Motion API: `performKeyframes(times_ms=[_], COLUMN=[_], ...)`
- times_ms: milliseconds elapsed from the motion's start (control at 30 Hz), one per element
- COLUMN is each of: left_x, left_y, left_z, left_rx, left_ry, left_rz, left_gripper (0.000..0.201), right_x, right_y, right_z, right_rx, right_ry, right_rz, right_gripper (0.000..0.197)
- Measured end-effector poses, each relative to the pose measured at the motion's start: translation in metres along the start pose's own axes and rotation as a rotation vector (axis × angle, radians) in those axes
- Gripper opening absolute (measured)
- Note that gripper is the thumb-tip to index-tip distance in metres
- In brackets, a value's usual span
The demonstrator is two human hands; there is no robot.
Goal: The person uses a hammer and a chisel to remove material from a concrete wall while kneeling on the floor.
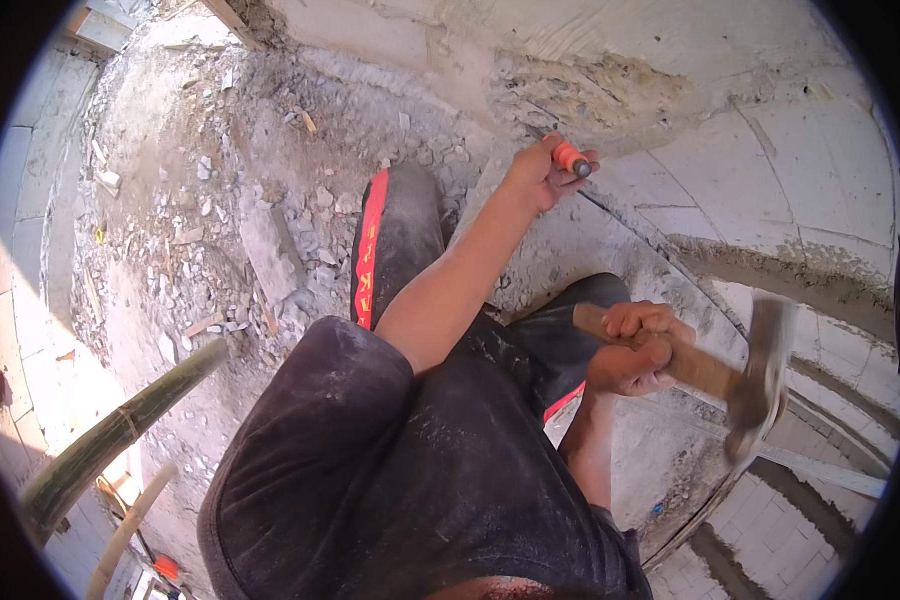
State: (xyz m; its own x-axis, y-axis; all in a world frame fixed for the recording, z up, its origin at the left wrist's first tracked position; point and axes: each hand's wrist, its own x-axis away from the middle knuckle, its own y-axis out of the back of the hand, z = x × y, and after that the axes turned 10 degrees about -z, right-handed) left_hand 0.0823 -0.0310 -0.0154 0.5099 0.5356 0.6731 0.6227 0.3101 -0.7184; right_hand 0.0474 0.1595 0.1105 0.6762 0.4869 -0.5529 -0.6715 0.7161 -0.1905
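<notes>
My left hand [538,178] is wrapped round a chisel [568,156] with an orange grip and a dark, blunt end facing me. Its thin metal shaft points away toward the foot of the wall, by a rough, broken patch [610,88]. Where the tip touches is hard to make out. In my right hand [638,348] is a hammer [708,372], gripped by its wooden handle. The metal head is raised out to the right, slightly blurred, and apart from the chisel.
Rubble [300,240] and dust cover the floor to the left. A pale block wall [750,170] with mortar bands curves along the right. A dark line, perhaps a cable [660,245], runs along its base. Bamboo poles [130,425] rise at the lower left. My bent knees are close by.
</notes>
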Motion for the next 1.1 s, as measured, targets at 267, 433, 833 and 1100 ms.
performKeyframes(times_ms=[267,433,833,1100], left_x=[-0.015,-0.011,0.025,0.030], left_y=[-0.004,-0.003,0.056,0.026], left_z=[0.006,0.000,0.034,-0.009], left_rx=[0.027,-0.077,-0.327,-0.323], left_ry=[0.004,-0.032,0.094,-0.082], left_rz=[-0.025,0.045,-0.039,0.113], left_gripper=[0.036,0.036,0.032,0.039], right_x=[0.016,-0.002,0.011,0.007], right_y=[0.026,0.004,0.041,0.043], right_z=[-0.045,-0.010,-0.013,0.011], right_rx=[0.732,0.085,0.527,0.468], right_ry=[-0.478,-0.035,-0.597,-0.610], right_rz=[0.263,-0.021,0.100,0.091], right_gripper=[0.033,0.033,0.035,0.036])
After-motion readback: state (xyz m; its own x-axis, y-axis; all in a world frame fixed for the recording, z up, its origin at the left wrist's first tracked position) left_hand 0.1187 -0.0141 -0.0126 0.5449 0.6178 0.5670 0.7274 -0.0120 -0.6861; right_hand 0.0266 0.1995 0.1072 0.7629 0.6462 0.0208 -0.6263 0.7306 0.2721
